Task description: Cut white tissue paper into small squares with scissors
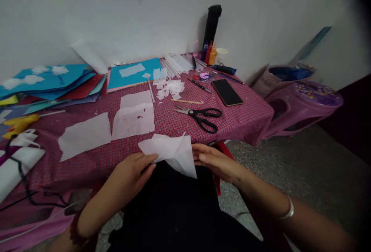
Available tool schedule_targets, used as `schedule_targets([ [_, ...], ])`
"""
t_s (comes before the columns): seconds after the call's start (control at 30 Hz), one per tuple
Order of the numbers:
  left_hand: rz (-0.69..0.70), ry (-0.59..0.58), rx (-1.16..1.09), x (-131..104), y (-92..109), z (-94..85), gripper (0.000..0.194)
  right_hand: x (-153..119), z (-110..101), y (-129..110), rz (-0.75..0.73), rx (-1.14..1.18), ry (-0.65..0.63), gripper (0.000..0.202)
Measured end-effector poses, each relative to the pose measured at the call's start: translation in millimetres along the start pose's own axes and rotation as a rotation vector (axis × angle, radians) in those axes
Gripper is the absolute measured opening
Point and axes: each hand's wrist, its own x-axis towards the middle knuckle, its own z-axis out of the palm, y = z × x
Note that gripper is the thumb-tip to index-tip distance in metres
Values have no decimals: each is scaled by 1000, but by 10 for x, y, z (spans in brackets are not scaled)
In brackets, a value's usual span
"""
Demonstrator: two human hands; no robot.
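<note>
A thin white sheet of tissue paper, loosely folded with uneven corners, is held over my lap at the table's front edge. My left hand pinches its left side between thumb and fingers. At the right edge of the sheet, my right hand has its fingers partly behind the paper, closed on it. Just beyond, black-handled scissors lie with blades slightly apart. Two more white tissue pieces, one flat and one torn with small holes, rest on the cloth to the left.
A checked tablecloth covers the table. A pile of cut white paper bits, a phone, a pen and paint bottles lie farther back. A yellow glue gun is at left, a pink stool at right.
</note>
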Motion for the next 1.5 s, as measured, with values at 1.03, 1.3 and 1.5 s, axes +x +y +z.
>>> schedule_targets([
  [1.03,-455,386,-987,493,169,-323,25,356,87,-42,-123,226,224,31],
  [1.3,-562,541,-1439,548,375,-267,27,336,410,465,-241,-338,-67,65],
  [1.5,-622,539,-1449,370,400,-250,27,406,516,446,-204,42,296,54],
])
